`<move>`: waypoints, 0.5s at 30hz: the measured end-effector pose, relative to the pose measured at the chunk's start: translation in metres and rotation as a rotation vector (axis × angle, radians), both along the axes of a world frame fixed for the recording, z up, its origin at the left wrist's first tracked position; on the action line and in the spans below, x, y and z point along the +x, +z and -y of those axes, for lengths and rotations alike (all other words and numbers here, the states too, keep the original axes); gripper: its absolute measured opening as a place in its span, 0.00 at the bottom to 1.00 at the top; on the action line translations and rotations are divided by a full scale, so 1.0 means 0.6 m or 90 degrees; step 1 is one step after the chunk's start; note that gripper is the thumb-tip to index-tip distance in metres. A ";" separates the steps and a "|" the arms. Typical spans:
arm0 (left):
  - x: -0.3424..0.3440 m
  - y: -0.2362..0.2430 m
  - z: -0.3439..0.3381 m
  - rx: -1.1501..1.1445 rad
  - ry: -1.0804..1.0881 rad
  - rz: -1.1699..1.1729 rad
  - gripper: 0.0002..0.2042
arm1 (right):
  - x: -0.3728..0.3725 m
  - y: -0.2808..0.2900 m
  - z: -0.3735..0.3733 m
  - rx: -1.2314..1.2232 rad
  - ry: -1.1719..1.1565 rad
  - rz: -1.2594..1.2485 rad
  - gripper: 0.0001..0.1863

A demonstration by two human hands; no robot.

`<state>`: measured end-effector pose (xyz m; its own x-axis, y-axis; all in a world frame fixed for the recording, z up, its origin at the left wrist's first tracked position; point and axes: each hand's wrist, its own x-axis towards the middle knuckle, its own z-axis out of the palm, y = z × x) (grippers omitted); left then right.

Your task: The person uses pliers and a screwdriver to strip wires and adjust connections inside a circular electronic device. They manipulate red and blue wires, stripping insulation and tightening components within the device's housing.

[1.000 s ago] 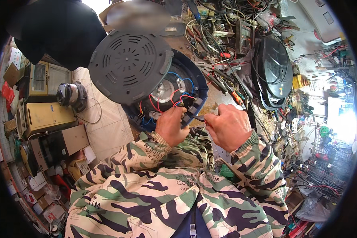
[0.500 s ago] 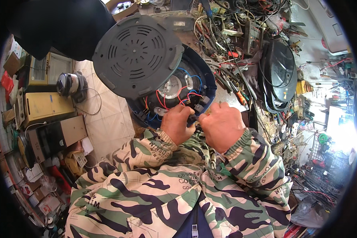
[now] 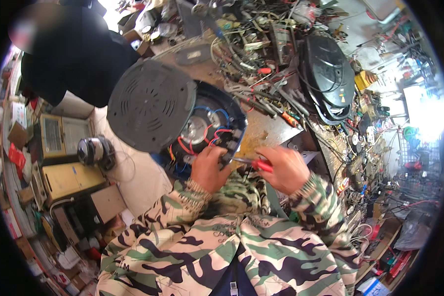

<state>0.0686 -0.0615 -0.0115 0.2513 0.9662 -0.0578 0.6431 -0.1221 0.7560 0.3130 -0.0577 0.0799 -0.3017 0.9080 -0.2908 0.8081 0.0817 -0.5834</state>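
Note:
An upturned electric cooker body (image 3: pixel 241 111) with a dark blue shell rests in front of me, its inside laid bare. Red and blue wires run around a round metal part in its middle. The slotted grey bottom cover (image 3: pixel 150 106) leans over its left side. At the near right rim, my left hand (image 3: pixel 209 170) is closed with thumb and fingers together; what they pinch is hidden. My right hand (image 3: pixel 286 170) grips a red-handled screwdriver (image 3: pixel 262 165), blurred by motion. Its thin metal shaft points left toward the rim, close to my left fingertips.
Tangled cables and hand tools cover the bench beyond, among them an orange-handled tool (image 3: pixel 290 119). A black domed housing (image 3: pixel 328 79) sits at the right. Someone in dark clothing (image 3: pixel 79 54) is at the far left. Another small appliance (image 3: pixel 94 150) stands on the floor.
My right hand has drawn right, away from my left hand, and the red-handled screwdriver now shows in it. My left hand stays at the rim. The whole view has shifted.

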 end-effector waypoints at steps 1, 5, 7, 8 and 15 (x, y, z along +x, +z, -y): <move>0.002 0.004 -0.002 0.007 -0.019 -0.017 0.19 | 0.033 -0.050 0.039 0.055 -0.098 -0.137 0.21; 0.011 0.022 -0.001 -0.047 -0.001 -0.058 0.19 | 0.060 -0.173 0.125 -0.145 -0.437 -0.179 0.15; 0.013 0.032 -0.003 -0.064 -0.011 -0.069 0.19 | 0.042 -0.285 0.144 -0.056 -0.483 -0.119 0.18; 0.013 0.034 -0.003 -0.070 -0.010 -0.072 0.19 | 0.030 -0.330 0.144 -0.016 -0.496 -0.096 0.18; 0.014 0.033 -0.003 -0.071 0.014 -0.080 0.21 | -0.008 -0.434 0.006 0.096 -0.532 -0.030 0.26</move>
